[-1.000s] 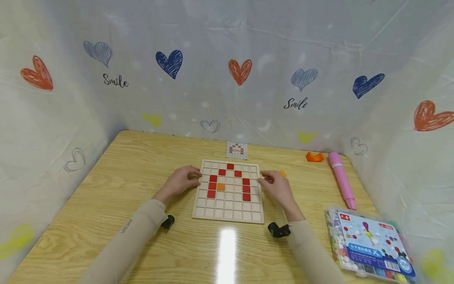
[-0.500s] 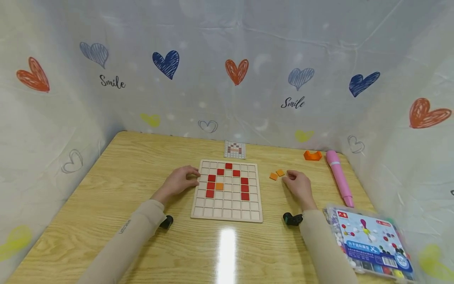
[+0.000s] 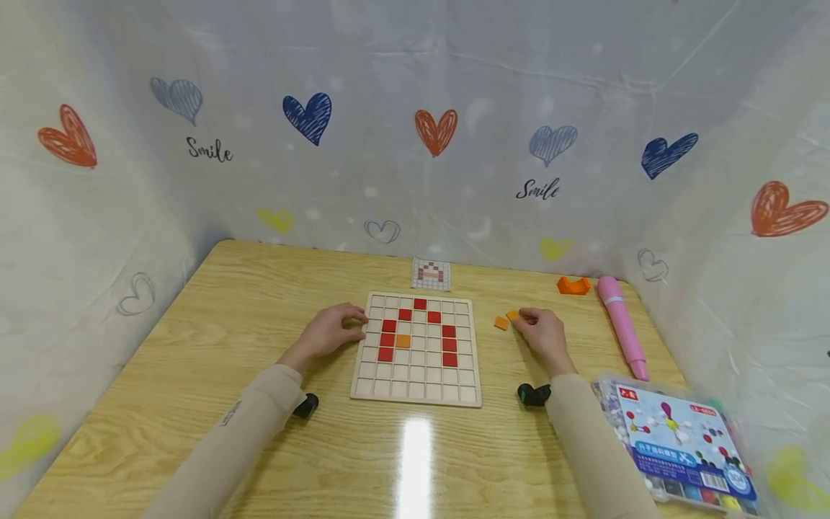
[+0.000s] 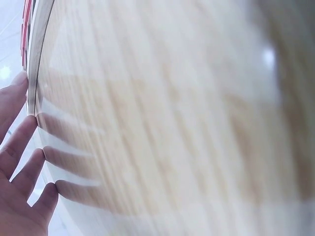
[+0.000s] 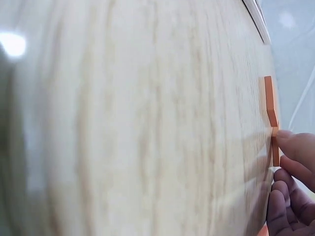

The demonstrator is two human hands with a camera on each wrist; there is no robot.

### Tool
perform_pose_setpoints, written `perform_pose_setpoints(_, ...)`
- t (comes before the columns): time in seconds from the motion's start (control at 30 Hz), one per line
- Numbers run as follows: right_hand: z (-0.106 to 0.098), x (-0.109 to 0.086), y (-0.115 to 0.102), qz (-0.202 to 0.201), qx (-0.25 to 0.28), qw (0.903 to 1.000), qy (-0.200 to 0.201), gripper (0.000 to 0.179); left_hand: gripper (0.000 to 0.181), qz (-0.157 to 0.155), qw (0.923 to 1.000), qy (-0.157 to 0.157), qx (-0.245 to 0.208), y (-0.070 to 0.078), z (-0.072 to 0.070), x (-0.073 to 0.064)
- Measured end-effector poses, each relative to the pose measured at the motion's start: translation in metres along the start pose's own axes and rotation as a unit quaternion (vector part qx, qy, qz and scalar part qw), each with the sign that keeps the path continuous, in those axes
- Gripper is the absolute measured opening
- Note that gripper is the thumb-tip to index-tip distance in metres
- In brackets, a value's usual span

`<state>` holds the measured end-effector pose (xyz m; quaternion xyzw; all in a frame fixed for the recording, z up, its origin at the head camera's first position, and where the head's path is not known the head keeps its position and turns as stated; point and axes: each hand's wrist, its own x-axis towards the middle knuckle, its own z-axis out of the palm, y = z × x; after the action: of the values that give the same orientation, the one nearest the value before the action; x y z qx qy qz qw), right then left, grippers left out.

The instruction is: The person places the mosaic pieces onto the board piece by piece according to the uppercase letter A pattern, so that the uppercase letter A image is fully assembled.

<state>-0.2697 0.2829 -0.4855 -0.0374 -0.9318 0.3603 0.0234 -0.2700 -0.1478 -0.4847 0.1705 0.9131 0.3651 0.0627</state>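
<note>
A square wooden grid board (image 3: 417, 375) lies on the table, with several red tiles (image 3: 449, 331) in an arch shape and one orange tile (image 3: 403, 341) in its cells. My left hand (image 3: 326, 334) rests beside the board's left edge, thumb and fingertips right at the rim, fingers (image 4: 30, 172) spread. Right of the board, two loose orange tiles lie close together. The thumb and index finger of my right hand (image 3: 543, 333) pinch the farther tile (image 5: 275, 147) at its edges, partly covering it. Its neighbour, the nearer tile (image 5: 269, 101), lies flat.
Behind the board lies a small pattern card (image 3: 431, 274). Toward the right are an orange notched block (image 3: 573, 286), a pink pen-shaped stick (image 3: 622, 328) and a plastic case (image 3: 687, 447) of coloured parts. A patterned curtain (image 3: 363, 173) stands behind the table.
My right hand has left the board's right edge, moved right past the orange tiles, then slightly back left onto the farther one. The left hand has stayed in place.
</note>
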Motion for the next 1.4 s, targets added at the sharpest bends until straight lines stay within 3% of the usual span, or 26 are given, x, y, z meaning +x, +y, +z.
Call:
perform_pose_setpoints(0.27,-0.002,0.002,0.002,-0.029,-0.034,0.9990,0.001,0.035,0.027,0.006,0.9999,-0.004,0.008,0.004,0.001,0.000)
perform_pose_setpoints(0.57,-0.004,0.002,0.002,-0.004,-0.023,0.9995,-0.021,0.042,0.029,0.004,1.0000,0.001,0.000,0.008,0.000,0.000)
perform_pose_setpoints(0.9,-0.002,0.003,-0.001,-0.038,-0.043,0.9983,-0.010,0.033,0.029,0.001,1.0000,0.002,0.000,0.006,0.000,-0.003)
perform_pose_setpoints(1.17,-0.001,-0.001,-0.009,-0.023,-0.023,0.9995,-0.004,0.035,0.029,0.005,1.0000,0.006,-0.005,0.005,-0.001,-0.003)
perform_pose_setpoints(1.4,-0.002,-0.010,-0.029,-0.025,0.005,0.9997,-0.008,0.037,0.028,0.005,1.0000,0.004,-0.002,0.006,-0.001,-0.004)
